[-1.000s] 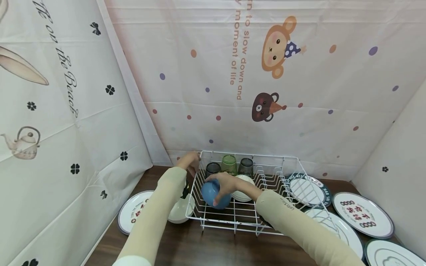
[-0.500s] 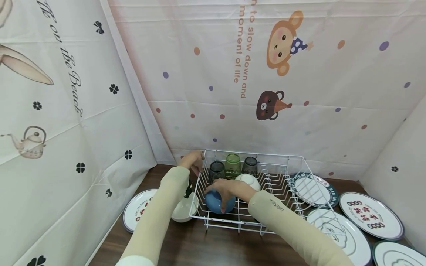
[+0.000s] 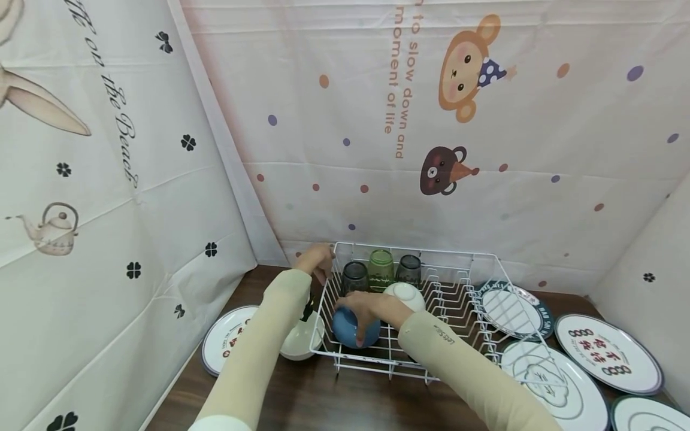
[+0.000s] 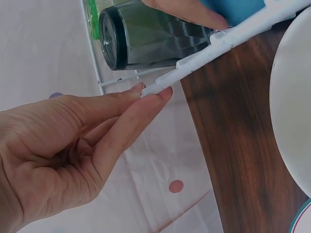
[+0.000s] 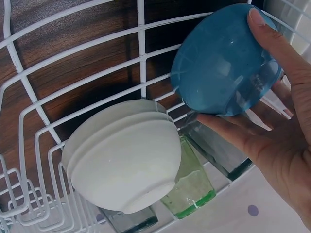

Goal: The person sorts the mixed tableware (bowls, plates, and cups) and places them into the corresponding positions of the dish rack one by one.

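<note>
My left hand (image 3: 318, 261) pinches the back left corner of the white wire dish rack (image 4: 228, 41) between thumb and fingers. In the rack's front left part, my right hand (image 3: 365, 308) spans a blue bowl (image 3: 351, 331), thumb on one side and fingers on the other. That bowl (image 5: 218, 58) lies bottom up over the wires. Beside it sit nested white bowls (image 5: 124, 155), upside down. Behind them stand a dark glass (image 3: 355, 278), a green glass (image 3: 381, 268) and another dark glass (image 3: 408, 269), all upturned.
Left of the rack are a white bowl (image 3: 302, 341) and a printed plate (image 3: 218, 341). Several plates lie on the right, among them a green-rimmed plate (image 3: 509, 308) and a red-lettered plate (image 3: 609, 353). Printed cloth (image 3: 323, 131) hangs behind the brown table (image 3: 345, 398).
My right hand has lowered the blue bowl into the rack and moved off the white bowls, which show more now. My left hand keeps its pinch on the rack. The head view has shifted slightly.
</note>
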Tool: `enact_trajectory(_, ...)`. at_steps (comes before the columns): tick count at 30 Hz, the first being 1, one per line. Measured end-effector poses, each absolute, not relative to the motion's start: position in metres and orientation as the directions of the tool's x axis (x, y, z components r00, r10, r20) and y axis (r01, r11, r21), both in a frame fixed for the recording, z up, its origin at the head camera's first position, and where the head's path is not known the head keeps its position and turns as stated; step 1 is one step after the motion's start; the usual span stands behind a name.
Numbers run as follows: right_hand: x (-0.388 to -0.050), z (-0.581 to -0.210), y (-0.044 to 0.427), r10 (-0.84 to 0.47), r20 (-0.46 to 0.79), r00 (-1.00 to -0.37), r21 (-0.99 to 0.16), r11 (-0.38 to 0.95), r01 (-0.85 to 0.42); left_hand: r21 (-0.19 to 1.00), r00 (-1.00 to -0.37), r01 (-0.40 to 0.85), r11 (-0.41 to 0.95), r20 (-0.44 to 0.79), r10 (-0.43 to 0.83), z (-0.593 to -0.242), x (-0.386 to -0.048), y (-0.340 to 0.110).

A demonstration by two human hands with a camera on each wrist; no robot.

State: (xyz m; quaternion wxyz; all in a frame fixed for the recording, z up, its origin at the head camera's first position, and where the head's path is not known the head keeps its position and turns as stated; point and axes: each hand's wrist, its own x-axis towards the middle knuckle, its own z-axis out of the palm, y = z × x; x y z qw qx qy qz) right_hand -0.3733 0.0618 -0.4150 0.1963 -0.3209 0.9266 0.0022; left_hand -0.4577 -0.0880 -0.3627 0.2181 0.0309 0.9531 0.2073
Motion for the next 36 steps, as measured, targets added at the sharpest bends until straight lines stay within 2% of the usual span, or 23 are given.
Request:
enact_trajectory(7, -0.374, -0.42, 0.061, -0.57, -0.373, -0.732, -0.056, 0.802, -0.595, 0.373, -0.903, -0.016, 0.928, -0.405, 0.147, -0.361, -0.457, -0.084)
enact_trajectory(11, -0.371, -0.421, 0.063, -0.563, -0.365, -0.742, -0.029, 0.803, -0.595, 0.408, -0.901, -0.026, 0.913, -0.405, 0.155, -0.362, -0.455, -0.083)
enact_trajectory(16, -0.368, -0.42, 0.064, -0.552, -0.363, -0.75, -0.039, 0.814, -0.58, 0.409, -0.897, -0.032, 0.912, -0.413, 0.154, -0.362, -0.454, -0.081)
enact_trajectory(25, -0.37, -0.413, 0.071, -0.589, -0.355, -0.726, -0.044, 0.786, -0.617, 0.363, -0.906, -0.04, 0.931, -0.406, 0.12, -0.359, -0.451, -0.082)
enact_trajectory(31, -0.376, -0.388, 0.102, -0.622, -0.3, -0.724, -0.125, 0.778, -0.616, 0.341, -0.905, -0.007, 0.94, -0.403, 0.14, -0.36, -0.452, -0.082)
enact_trajectory(36, -0.386, -0.373, 0.149, -0.601, -0.198, -0.775, -0.057, 0.796, -0.603, 0.324, -0.909, -0.03, 0.946, -0.403, 0.109, -0.36, -0.453, -0.085)
